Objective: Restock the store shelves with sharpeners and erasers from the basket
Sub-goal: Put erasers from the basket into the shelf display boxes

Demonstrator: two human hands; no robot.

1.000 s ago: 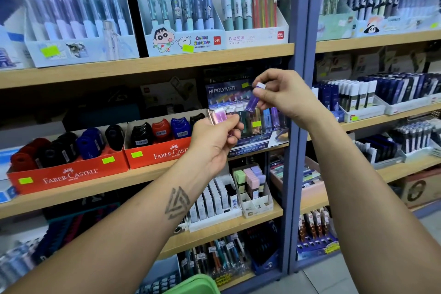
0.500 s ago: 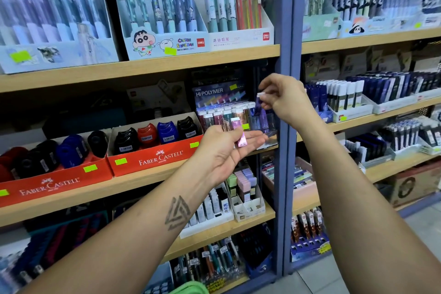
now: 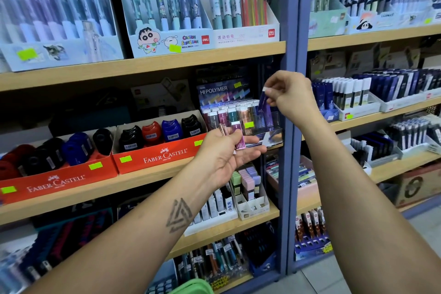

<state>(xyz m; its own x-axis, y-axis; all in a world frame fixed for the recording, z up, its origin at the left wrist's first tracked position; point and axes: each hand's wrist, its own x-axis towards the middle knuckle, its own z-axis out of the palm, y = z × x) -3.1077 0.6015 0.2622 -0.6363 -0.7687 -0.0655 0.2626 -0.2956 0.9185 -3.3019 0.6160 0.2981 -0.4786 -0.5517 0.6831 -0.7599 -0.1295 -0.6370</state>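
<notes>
Right hand (image 3: 290,96) lowered, pinching purple eraser (image 3: 265,105) over HI-POLYMER display (image 3: 238,112); left hand (image 3: 226,150) holds pink eraser (image 3: 237,135).

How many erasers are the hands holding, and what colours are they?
Purple eraser, pinched by the right hand: 1
Pink eraser, held in the left hand: 1
Copper-coloured eraser, also in the left hand: 1
Total: 3
</notes>
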